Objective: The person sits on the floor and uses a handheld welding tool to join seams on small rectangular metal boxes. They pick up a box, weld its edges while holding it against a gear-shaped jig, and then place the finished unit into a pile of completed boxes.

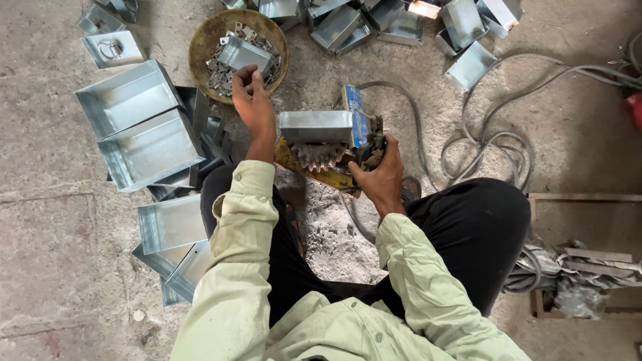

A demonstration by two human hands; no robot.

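Note:
My left hand point(253, 100) reaches into a round woven basket point(204, 40) holding several small metal pieces and one small metal box; its fingers pinch one of the small pieces. My right hand point(378, 168) grips the dark handle of a welding tool point(370, 144) beside a galvanised metal box point(315, 126). That box rests on a yellow stand with a toothed gear point(315, 155) under it. I sit on the ground in dark trousers and a pale green shirt.
Stacked open metal boxes point(137, 120) lie at my left, more boxes point(394, 23) along the top. Grey cables point(495, 144) loop over the concrete floor at right. A metal frame with scrap point(582, 261) sits lower right. Ash lies between my legs.

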